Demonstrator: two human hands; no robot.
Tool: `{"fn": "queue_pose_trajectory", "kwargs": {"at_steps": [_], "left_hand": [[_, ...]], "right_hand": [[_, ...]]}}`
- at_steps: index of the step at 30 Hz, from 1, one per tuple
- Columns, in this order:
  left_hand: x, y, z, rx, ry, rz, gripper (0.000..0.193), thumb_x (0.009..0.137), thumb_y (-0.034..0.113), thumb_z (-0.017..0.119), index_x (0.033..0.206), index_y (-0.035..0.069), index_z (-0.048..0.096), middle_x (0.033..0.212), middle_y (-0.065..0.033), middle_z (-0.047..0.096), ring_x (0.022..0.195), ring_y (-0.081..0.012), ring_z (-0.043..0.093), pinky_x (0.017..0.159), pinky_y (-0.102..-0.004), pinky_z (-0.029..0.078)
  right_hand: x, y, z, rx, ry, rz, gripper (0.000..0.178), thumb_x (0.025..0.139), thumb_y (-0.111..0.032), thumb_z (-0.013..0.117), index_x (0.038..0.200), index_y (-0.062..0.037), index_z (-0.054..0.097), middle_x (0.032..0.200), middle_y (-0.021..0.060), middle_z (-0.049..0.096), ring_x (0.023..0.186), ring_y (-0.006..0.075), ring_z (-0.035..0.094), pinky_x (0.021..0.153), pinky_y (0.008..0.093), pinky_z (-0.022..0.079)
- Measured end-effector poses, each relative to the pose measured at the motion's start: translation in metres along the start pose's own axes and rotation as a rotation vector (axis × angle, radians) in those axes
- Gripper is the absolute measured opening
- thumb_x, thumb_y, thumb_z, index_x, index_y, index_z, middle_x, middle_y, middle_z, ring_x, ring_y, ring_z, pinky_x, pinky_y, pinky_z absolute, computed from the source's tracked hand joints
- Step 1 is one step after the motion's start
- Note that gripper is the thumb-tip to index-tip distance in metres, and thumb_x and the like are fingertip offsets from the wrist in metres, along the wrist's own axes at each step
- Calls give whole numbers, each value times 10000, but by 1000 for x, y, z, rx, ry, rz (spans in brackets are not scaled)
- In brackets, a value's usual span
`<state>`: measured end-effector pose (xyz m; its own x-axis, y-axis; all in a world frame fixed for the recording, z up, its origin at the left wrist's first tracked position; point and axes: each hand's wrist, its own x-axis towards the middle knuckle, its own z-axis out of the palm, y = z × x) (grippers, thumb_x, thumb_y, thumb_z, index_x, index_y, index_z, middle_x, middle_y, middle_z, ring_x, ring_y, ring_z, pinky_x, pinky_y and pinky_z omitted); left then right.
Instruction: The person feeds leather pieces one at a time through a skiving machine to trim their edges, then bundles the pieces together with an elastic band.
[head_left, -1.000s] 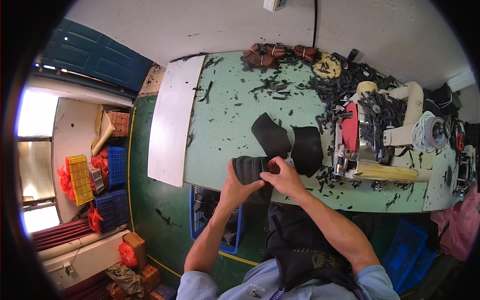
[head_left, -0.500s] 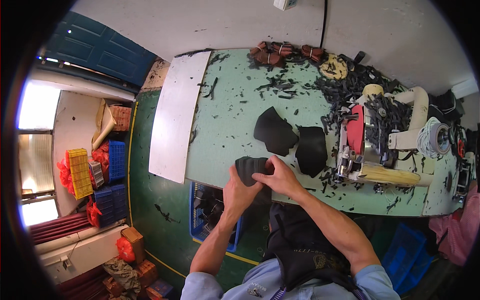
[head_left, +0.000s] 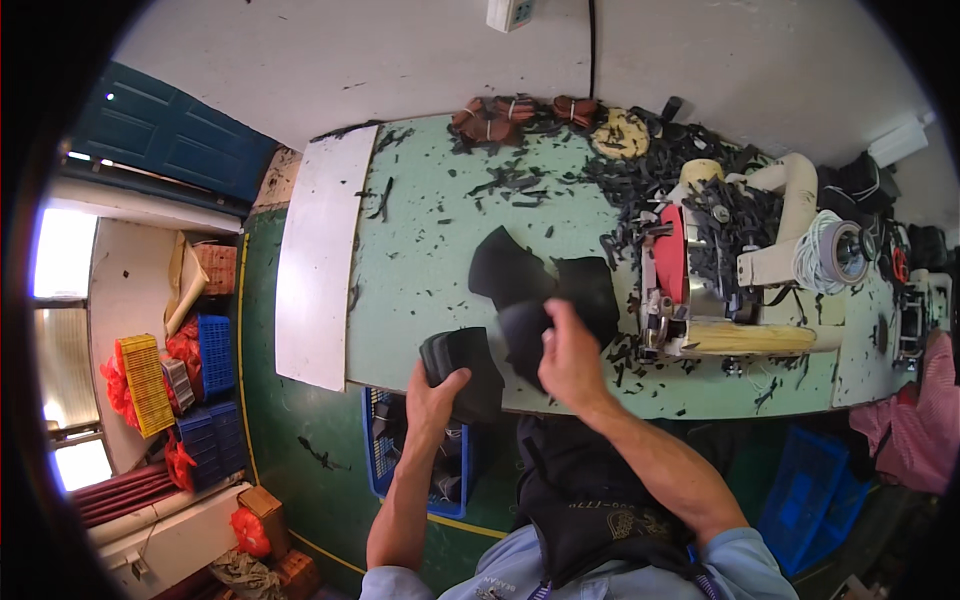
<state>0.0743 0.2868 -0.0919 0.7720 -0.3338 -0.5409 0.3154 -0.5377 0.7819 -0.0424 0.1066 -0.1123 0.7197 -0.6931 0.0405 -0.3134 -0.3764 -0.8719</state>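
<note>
My left hand (head_left: 430, 400) grips a stack of black, leather-like cut pieces (head_left: 468, 360) at the table's front edge, thumb on top. To its right, my right hand (head_left: 574, 368) pinches a single black cut piece (head_left: 522, 335), which is smeared by motion. This piece hangs over the near side of two flat black pieces on the green table (head_left: 420, 240). One of them is a left black piece (head_left: 503, 265); the other, a right black piece (head_left: 592, 285), is partly covered by my right hand and the piece in it.
On the right stands a machine (head_left: 790, 262) with a cream arm and a red guard, heaped with black scraps (head_left: 630, 180). Brown tied bundles (head_left: 487, 128) sit against the wall. A white board (head_left: 318, 270) covers the table's left end. Below it is a blue crate (head_left: 380, 460) of black pieces.
My hands have moved apart. The right one has drawn a single piece off the stack and carried it right, toward the two table pieces. The left keeps the stack. The view has shifted slightly.
</note>
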Motion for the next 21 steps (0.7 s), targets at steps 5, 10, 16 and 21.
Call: {"fn": "queue_pose_trajectory", "kwargs": {"at_steps": [5,10,16,21], "left_hand": [[-10,3,16,203,57,97,695,744,309,787,1291,-43,542,1096,-224,690,964,-303,696,847,-392,543],[-25,39,38,515,4,162,897,714,394,829,1390,-44,434,1153,-276,669,1089,-345,675,894,-412,525],[-17,29,23,-130,-303,59,778,769,205,857,1387,6,428,1180,-150,647,1074,-222,641,913,-345,520],[-10,21,22,-299,-292,4,701,796,121,834,1366,18,439,1171,-106,629,1052,-197,630,903,-338,532]], "right_hand": [[23,-6,-40,-335,126,-195,411,869,-127,679,1218,10,512,1105,223,573,1052,431,543,908,492,458],[-1,-9,-9,269,-445,316,722,738,-498,836,1110,30,513,988,189,605,913,323,624,810,404,503],[9,-14,-7,482,-531,556,641,748,-459,831,1053,12,521,953,109,598,839,203,613,740,351,507],[16,-14,-5,571,-570,680,422,799,-306,805,1009,-68,526,919,24,569,826,115,581,639,306,492]]}}
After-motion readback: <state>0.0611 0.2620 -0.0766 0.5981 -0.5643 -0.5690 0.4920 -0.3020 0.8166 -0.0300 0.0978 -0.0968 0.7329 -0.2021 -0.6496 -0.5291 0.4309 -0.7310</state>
